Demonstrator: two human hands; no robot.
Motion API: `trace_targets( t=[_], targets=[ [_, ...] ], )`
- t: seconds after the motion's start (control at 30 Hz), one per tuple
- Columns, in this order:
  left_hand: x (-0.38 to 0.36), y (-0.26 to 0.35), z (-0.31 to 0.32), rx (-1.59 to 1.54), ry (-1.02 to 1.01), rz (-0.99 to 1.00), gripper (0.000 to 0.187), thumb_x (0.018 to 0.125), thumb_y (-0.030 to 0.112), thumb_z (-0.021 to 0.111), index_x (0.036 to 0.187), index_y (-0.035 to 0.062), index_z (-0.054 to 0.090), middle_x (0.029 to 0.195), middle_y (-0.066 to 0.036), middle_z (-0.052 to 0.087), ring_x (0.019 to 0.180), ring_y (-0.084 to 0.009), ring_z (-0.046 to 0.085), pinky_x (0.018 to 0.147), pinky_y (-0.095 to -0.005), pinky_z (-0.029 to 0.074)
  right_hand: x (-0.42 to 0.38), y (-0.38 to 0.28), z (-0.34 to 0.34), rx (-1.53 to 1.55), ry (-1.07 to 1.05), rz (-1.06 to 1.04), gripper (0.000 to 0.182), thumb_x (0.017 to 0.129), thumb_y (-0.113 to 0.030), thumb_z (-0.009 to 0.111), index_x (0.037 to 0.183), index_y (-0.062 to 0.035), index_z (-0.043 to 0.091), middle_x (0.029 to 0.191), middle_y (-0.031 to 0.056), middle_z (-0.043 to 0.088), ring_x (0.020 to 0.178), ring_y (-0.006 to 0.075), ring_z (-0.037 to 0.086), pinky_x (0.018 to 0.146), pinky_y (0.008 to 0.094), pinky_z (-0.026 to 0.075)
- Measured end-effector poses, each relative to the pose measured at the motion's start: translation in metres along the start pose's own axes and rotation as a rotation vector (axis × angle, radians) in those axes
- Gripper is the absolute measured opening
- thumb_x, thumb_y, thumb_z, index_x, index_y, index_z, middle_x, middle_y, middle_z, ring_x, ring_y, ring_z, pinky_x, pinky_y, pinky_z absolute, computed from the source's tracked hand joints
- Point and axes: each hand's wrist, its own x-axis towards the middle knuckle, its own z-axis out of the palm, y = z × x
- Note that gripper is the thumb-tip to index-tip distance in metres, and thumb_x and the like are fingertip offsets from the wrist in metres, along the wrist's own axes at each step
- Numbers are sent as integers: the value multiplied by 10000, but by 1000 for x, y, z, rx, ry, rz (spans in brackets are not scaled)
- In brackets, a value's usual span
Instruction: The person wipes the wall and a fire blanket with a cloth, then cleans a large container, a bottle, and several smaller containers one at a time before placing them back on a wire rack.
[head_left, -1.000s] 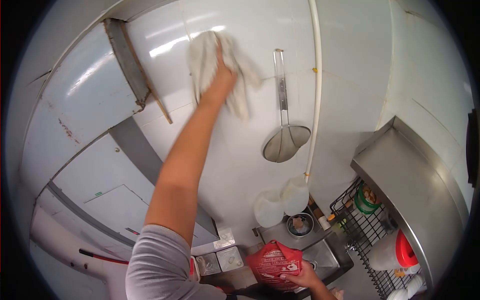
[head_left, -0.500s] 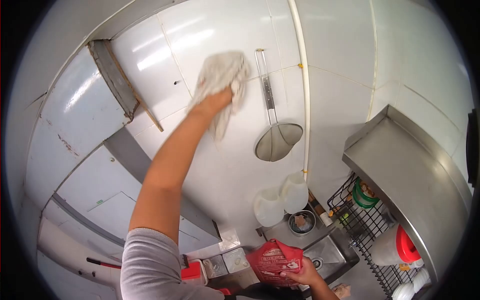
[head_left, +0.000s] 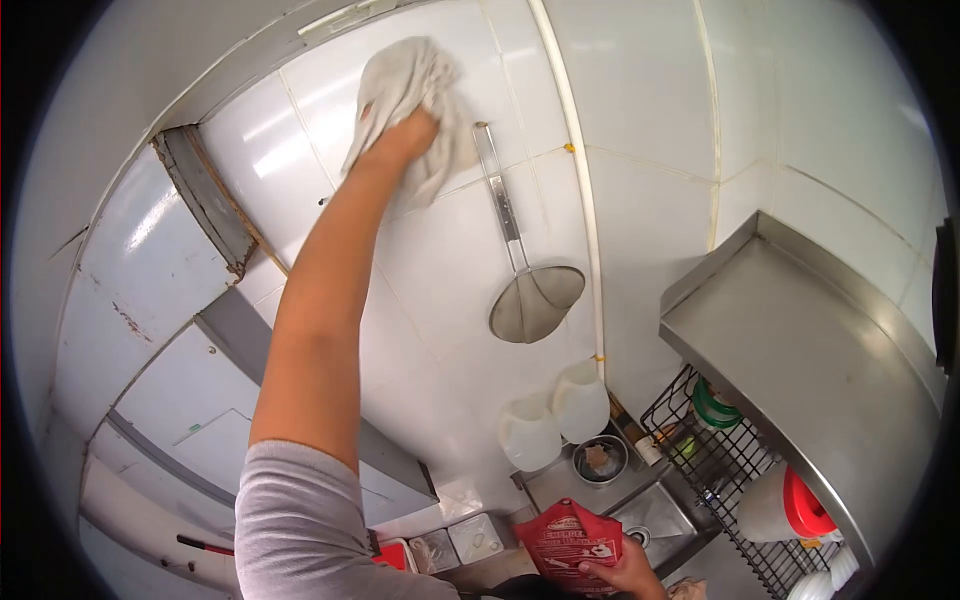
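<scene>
My left hand (head_left: pixel 412 135) is raised high on the white tiled wall (head_left: pixel 450 250), closed on a crumpled whitish cloth (head_left: pixel 405 80) that lies against the tiles. To the right of the cloth hangs a metal strainer (head_left: pixel 537 304) with a long handle. Low in the view, my right hand (head_left: pixel 630 572) grips a red packet (head_left: pixel 568 545) with white print, its thumb across the front. The packet is in front of the metal sink (head_left: pixel 660 515).
Two translucent white containers (head_left: pixel 530 435) (head_left: pixel 581 402) stand by a metal bowl (head_left: pixel 601 460). A steel shelf (head_left: pixel 800 320) juts out at right above a black wire rack (head_left: pixel 735 450) and a red-lidded container (head_left: pixel 775 505). A white pipe (head_left: pixel 590 230) runs down the wall. Cabinets (head_left: pixel 180 400) fill the left.
My left hand and the cloth have moved up and left in the view. The view has shifted a little. My right hand still holds the packet, now lower and slightly further right.
</scene>
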Motion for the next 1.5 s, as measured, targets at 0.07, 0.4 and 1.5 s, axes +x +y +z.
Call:
trace_targets(
  t=[0.07, 0.4, 1.5],
  targets=[
    [21, 41, -46, 126, 57, 73, 632, 1025, 363, 399, 1610, 147, 297, 1657, -166, 295, 1511, -404, 281, 1267, -446, 212, 4, -16, 0, 16, 7, 26, 607, 793, -128, 887, 1311, 8, 603, 1141, 77, 737, 1022, 137, 687, 934, 313, 540],
    [8, -62, 4, -163, 466, 27, 572, 1046, 326, 397, 1528, 19, 395, 1569, -232, 406, 1472, -396, 343, 1258, -463, 208, 27, 4, 13, 142, -4, -42, 575, 759, -94, 902, 1243, 7, 607, 1105, 85, 728, 1012, 149, 685, 900, 329, 557],
    [38, -17, -15, -58, 689, 272, 780, 876, 219, 713, 1547, 56, 349, 1639, -294, 167, 1501, -448, 246, 1265, -423, 213, -9, 50, -23, 97, 194, 62, 584, 834, -219, 878, 1300, -14, 591, 1167, 56, 672, 1058, 168, 633, 929, 337, 525]
  ],
)
